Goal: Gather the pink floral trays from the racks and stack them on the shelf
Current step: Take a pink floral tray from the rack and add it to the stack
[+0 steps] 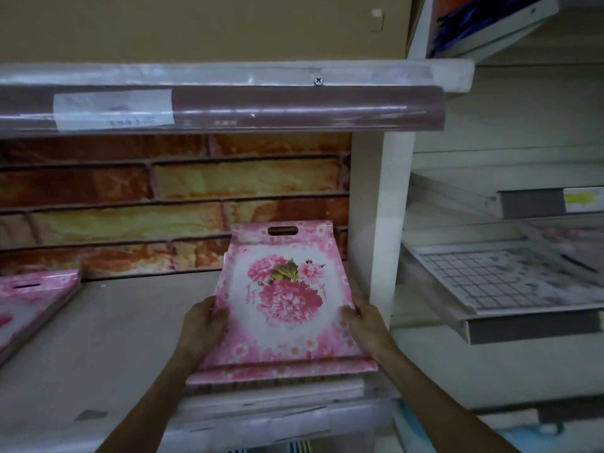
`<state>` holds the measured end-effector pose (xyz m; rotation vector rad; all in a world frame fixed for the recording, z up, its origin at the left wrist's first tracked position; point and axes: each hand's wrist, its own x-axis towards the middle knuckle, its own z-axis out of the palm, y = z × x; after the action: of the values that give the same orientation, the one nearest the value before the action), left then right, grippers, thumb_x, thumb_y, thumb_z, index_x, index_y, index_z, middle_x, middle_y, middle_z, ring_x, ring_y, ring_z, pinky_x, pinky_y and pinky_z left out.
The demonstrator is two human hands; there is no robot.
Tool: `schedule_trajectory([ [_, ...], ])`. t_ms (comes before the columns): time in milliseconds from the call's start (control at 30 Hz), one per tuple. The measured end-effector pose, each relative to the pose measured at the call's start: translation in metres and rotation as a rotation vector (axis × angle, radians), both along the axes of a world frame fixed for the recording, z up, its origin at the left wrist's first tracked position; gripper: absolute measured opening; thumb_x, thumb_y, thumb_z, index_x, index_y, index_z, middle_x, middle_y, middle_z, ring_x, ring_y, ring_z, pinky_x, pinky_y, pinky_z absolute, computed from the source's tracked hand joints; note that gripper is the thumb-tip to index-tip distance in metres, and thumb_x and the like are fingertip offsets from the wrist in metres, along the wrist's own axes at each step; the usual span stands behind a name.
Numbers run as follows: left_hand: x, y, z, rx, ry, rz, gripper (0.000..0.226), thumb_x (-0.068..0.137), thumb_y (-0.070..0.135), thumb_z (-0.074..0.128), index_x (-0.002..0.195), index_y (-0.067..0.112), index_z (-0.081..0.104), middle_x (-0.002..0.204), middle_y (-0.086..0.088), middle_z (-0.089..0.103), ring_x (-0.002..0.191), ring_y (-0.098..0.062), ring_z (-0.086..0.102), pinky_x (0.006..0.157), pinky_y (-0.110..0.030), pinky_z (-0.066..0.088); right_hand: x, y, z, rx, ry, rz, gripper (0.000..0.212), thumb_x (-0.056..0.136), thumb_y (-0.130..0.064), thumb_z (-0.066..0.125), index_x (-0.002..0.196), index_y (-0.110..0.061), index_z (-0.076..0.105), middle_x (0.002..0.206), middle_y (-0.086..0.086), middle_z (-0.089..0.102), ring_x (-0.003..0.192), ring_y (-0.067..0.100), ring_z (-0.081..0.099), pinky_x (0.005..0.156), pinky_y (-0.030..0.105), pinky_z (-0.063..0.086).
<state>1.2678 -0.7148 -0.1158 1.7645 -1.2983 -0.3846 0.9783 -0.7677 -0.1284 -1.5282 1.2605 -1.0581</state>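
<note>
A pink floral tray with a cut-out handle at its far end lies on top of a stack of pink trays at the right end of the grey shelf. My left hand grips its left edge and my right hand grips its right edge. The tray rests slightly tilted, its far end toward the brick-patterned back wall. Another pile of pink floral trays lies at the shelf's left edge, partly cut off by the frame.
A white upright post stands just right of the stack. Beyond it, slanted racks hold grid-patterned and pale floral trays. An upper shelf with a plastic price rail overhangs the work area.
</note>
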Motion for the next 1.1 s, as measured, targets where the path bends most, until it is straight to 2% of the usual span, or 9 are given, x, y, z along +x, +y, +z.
schedule_trajectory([
  [67,0.003,0.0,0.0,0.0,-0.041,0.008,0.026,0.089,0.027,0.051,0.095,0.007,0.067,0.068,-0.006,0.069,0.061,-0.02,0.062,0.065,-0.028,0.05,0.003,0.0,-0.004,0.013,-0.001,0.0,0.034,0.1,-0.011,0.042,0.13,-0.021,0.056,0.093,-0.013,0.067,0.07,0.006,0.064,0.053,0.01,0.052],
  [167,0.007,0.006,-0.002,0.008,-0.08,0.006,0.012,0.098,0.017,0.05,0.097,0.016,0.062,0.071,-0.006,0.068,0.06,-0.011,0.06,0.057,-0.019,0.043,0.008,0.002,-0.007,0.005,0.017,0.002,0.034,0.101,-0.013,0.042,0.13,-0.02,0.056,0.098,-0.004,0.069,0.072,0.008,0.064,0.053,0.012,0.051],
  [267,0.015,0.013,-0.01,0.005,-0.096,0.014,0.015,0.099,0.024,0.049,0.099,0.017,0.063,0.069,-0.004,0.07,0.062,-0.018,0.064,0.06,-0.024,0.044,0.013,0.006,-0.009,-0.007,0.039,0.012,0.032,0.101,-0.015,0.041,0.129,-0.023,0.054,0.103,0.0,0.068,0.073,0.008,0.065,0.051,0.012,0.049],
  [500,0.024,0.02,-0.025,0.102,-0.186,-0.005,0.025,0.1,0.032,0.044,0.104,0.016,0.062,0.067,0.001,0.069,0.061,-0.009,0.062,0.057,-0.019,0.041,0.014,0.014,-0.017,0.035,0.094,0.03,0.031,0.101,-0.013,0.038,0.123,-0.018,0.058,0.101,0.003,0.067,0.069,0.006,0.062,0.047,0.008,0.045],
  [733,0.029,0.016,-0.034,0.129,-0.271,-0.024,0.032,0.099,0.034,0.044,0.1,0.011,0.066,0.065,-0.002,0.07,0.065,-0.024,0.067,0.06,-0.029,0.043,0.011,0.015,-0.021,0.048,0.093,0.037,0.031,0.099,-0.015,0.041,0.122,-0.02,0.061,0.104,0.002,0.07,0.073,0.008,0.065,0.06,0.013,0.053],
  [867,0.027,0.013,-0.033,0.135,-0.338,0.003,0.028,0.098,0.031,0.048,0.108,0.012,0.066,0.091,-0.014,0.075,0.091,-0.034,0.068,0.069,-0.031,0.037,0.01,0.017,-0.018,0.064,0.078,0.043,0.029,0.097,-0.015,0.044,0.119,-0.018,0.064,0.105,-0.001,0.069,0.073,0.004,0.064,0.06,0.014,0.054],
  [967,0.034,0.005,-0.031,0.23,-0.381,0.017,0.034,0.097,0.04,0.045,0.106,0.014,0.065,0.093,-0.013,0.073,0.091,-0.032,0.068,0.073,-0.033,0.04,0.002,0.018,-0.009,0.089,0.102,0.051,0.027,0.097,-0.022,0.051,0.121,-0.015,0.062,0.114,0.001,0.068,0.086,0.009,0.064,0.079,0.019,0.055],
  [1033,0.044,0.0,-0.031,0.216,-0.455,-0.002,0.031,0.093,0.038,0.053,0.108,0.015,0.068,0.091,-0.012,0.073,0.088,-0.033,0.068,0.074,-0.037,0.046,-0.011,0.017,-0.002,0.051,0.124,0.03,0.017,0.096,-0.027,0.054,0.107,-0.022,0.065,0.117,-0.003,0.065,0.099,0.011,0.061,0.09,0.02,0.049],
  [1100,0.051,-0.006,-0.033,0.165,-0.484,-0.035,0.037,0.086,0.035,0.06,0.115,0.014,0.066,0.105,-0.017,0.07,0.097,-0.038,0.066,0.081,-0.042,0.05,-0.026,0.019,0.003,-0.008,0.11,0.009,0.009,0.093,-0.026,0.056,0.091,-0.031,0.063,0.108,-0.007,0.065,0.102,0.013,0.062,0.091,0.023,0.051],
])
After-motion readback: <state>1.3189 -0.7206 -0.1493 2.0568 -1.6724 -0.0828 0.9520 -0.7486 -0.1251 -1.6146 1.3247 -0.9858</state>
